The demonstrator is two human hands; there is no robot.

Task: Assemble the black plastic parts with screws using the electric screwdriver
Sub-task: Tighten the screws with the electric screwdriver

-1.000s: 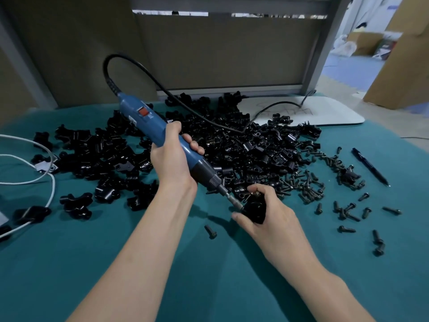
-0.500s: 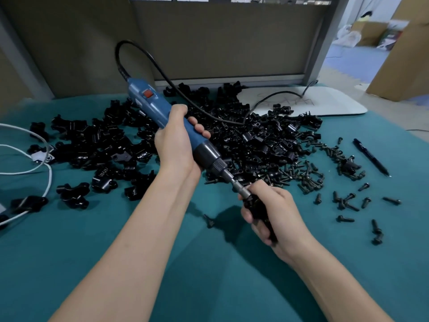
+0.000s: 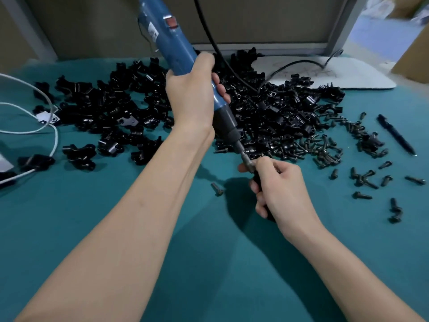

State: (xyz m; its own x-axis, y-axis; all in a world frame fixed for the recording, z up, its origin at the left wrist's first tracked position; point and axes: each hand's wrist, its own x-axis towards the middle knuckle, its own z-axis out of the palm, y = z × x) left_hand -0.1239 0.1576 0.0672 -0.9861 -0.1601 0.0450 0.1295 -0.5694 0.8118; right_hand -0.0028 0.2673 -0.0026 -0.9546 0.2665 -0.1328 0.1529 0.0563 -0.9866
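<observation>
The left grip (image 3: 190,96) is clenched round the blue electric screwdriver (image 3: 171,36), which now stands steeper than half a second ago, its rear end cut off by the frame's top. Its bit meets the black plastic part (image 3: 257,180) at the top. The right grip (image 3: 283,191) stays curled tight round this part, near the middle of the teal surface (image 3: 58,217), just in front of the pile of black parts (image 3: 278,112). A lone screw (image 3: 217,189) lies just left of the part. Loose screws (image 3: 325,149) spread toward the right edge, near a pen (image 3: 394,133).
</observation>
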